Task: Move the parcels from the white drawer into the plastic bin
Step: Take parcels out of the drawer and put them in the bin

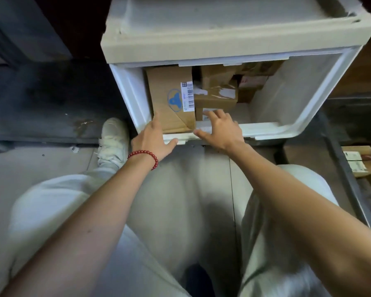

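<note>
Both hands at the open white plastic drawer (270, 128), parcels inside.
Our left hand (152, 136), red bead bracelet (144, 154) on the wrist, rests loose at the front rim against the big brown cardboard box with the blue logo (169, 91). Our right hand (221, 129), fingers spread, touches the smaller taped cardboard box (215, 99) beside it. Neither's grasping anything.

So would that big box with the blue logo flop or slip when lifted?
Probably stiff: the box is plain cardboard with square edges. Its matt faces likely grip well. Tight beside the drawer wall, it may drag.
</note>
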### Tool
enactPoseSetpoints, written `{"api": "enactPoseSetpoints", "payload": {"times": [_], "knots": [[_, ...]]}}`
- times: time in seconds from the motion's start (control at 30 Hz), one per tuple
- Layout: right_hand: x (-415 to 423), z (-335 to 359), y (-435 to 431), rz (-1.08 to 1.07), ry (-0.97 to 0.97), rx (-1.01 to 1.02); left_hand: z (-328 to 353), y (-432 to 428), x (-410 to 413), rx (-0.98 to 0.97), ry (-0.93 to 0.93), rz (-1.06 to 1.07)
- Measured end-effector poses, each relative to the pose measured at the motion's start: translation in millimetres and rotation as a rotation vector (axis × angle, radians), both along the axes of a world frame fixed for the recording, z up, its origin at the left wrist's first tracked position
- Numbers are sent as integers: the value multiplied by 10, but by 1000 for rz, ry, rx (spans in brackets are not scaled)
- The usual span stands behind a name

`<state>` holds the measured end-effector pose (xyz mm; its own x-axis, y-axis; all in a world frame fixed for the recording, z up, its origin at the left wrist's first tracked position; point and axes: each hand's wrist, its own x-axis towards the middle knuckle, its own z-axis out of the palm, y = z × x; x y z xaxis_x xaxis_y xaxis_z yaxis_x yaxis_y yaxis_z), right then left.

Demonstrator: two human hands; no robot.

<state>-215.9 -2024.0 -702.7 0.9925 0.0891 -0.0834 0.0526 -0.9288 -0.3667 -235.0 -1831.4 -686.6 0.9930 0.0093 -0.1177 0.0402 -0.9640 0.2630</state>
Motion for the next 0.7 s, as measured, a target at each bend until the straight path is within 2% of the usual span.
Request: {"api": "enactPoseSetpoints", "payload": {"times": [0.13,0.2,0.3,0.6,0.7], "knots": [[107,-167,93,55,112,97,-38,-161,125,-225,-27,231],[103,-252,131,81,150,155,-23,-192,185,-244,-44,285],[94,-295,155,33,165,307,-40,-188,208,-257,-45,252],[-181,-77,51,-80,227,759,6,-237,16,-585,-141,218],[-267,26,4,-72,205,833,89,-239,-91,-716,-152,204]]}}
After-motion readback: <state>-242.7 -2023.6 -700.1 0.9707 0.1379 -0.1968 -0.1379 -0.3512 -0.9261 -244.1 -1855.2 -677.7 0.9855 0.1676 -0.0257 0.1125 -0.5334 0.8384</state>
